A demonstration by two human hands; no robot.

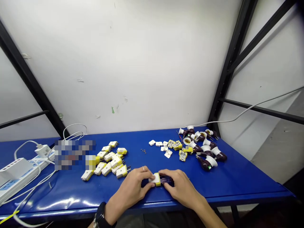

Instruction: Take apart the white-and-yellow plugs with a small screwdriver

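My left hand (140, 182) pinches a white and yellow electrical plug (156, 179) near the table's front edge, with the thumb below and the fingers above. From the right, my right hand (181, 186) curls its fingers around a dark purple, see-through handle that looks like a screwdriver (166, 180). Its index fingertip is close to the plug's yellow end; whether it touches cannot be made out. Most of the handle is hidden by the fingers. Several small screws (143, 151) lie on the blue table (140, 139) beyond my hands.
Several closed white and yellow plugs (116, 161) lie in a pile at left. Right of centre are loose white covers (168, 154) and open yellow plug halves (177, 145). Dark lamp holders (209, 162) crowd the right side. A power strip (21, 182) with white cables occupies the far left.
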